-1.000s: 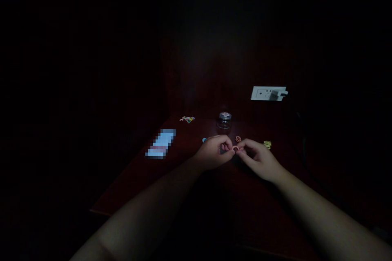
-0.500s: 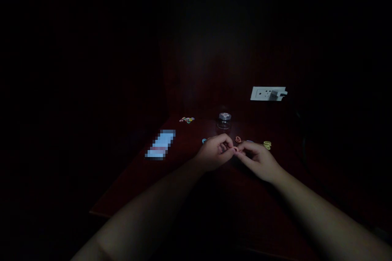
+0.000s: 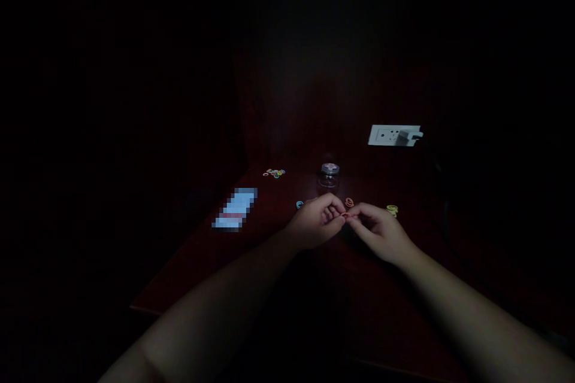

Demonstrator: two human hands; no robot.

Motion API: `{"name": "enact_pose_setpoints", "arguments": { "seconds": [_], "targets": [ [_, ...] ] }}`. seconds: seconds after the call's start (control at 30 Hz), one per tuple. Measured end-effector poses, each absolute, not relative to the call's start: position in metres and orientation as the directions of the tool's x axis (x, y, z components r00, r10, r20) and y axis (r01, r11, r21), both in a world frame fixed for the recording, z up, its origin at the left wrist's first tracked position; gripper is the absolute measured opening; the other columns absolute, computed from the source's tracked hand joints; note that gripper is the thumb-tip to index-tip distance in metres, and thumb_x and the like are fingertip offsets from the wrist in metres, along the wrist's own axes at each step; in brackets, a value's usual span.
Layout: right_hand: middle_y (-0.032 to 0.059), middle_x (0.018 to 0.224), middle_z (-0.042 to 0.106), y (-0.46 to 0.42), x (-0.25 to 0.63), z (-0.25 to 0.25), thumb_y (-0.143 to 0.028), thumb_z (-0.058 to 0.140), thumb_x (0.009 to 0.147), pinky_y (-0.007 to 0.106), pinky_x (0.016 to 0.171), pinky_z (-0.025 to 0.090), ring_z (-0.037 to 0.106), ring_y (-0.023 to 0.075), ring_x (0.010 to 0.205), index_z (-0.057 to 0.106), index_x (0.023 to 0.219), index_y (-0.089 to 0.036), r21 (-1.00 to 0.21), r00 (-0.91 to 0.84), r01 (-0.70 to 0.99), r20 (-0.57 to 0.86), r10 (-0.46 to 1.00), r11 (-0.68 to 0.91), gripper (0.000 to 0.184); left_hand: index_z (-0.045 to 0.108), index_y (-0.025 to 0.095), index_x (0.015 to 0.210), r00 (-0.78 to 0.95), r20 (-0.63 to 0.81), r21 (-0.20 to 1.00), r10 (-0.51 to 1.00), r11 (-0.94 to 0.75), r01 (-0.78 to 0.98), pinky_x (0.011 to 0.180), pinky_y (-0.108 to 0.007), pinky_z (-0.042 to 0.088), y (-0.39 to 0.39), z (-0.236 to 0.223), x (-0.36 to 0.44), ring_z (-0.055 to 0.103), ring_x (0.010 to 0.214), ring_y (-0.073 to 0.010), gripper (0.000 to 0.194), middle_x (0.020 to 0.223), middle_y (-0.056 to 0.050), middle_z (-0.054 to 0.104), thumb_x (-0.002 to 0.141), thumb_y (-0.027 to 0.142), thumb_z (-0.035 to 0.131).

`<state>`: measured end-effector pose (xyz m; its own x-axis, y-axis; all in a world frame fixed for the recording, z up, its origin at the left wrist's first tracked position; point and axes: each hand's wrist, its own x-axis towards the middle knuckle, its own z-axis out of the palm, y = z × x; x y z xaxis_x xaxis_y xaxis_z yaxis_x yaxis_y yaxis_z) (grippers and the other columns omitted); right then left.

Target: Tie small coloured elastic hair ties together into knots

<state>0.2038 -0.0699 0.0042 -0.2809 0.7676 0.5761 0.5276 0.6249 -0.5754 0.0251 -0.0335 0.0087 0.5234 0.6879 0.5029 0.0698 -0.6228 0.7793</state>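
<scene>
Head view: over a dark red worktop, the left hand and right hand meet, thumbs and forefingers pinched closed on a small orange ring held between them. Yellow rings lie beyond the right hand, a blue ring beside the left, and orange rings just past the fingertips. A blurred bright rectangle lies to the left. Farther back are a clear lidded jar, mixed coloured rings and a wall socket holding a plug.
</scene>
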Motion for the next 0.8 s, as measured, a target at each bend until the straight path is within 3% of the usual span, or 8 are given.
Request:
{"name": "enact_pose_setpoints", "arguments": {
  "seconds": [0.57,0.8],
  "targets": [
    [0.0016,0.066,0.057,-0.0714,0.2045,0.0057,-0.032,0.058,0.085,0.027,0.058,0.042,0.051,0.0142,0.061,0.061,0.076,-0.018,-0.569,-0.255,0.515,0.612,0.749,0.641,0.017,0.056,0.014,0.079,0.481,0.535,0.738,0.694,-0.662,0.134,0.053,-0.019,0.04,-0.0309,0.0079,0.0236,0.047,0.057,-0.0064,0.012,0.075,-0.002,0.061,0.076,0.024,0.061],
    [0.0005,0.067,0.056,-0.073,0.2037,0.007,-0.028,0.058,0.085,0.026,0.058,0.044,0.05,0.0131,0.059,0.06,0.085,-0.018,-0.572,-0.264,0.49,0.622,0.737,0.658,0.01,0.057,0.014,0.081,0.489,0.521,0.74,0.7,-0.656,0.151,0.055,-0.019,0.04,-0.0303,0.006,0.0248,0.047,0.058,-0.0067,0.018,0.078,-0.003,0.063,0.078,0.031,0.061]
  ]
}}
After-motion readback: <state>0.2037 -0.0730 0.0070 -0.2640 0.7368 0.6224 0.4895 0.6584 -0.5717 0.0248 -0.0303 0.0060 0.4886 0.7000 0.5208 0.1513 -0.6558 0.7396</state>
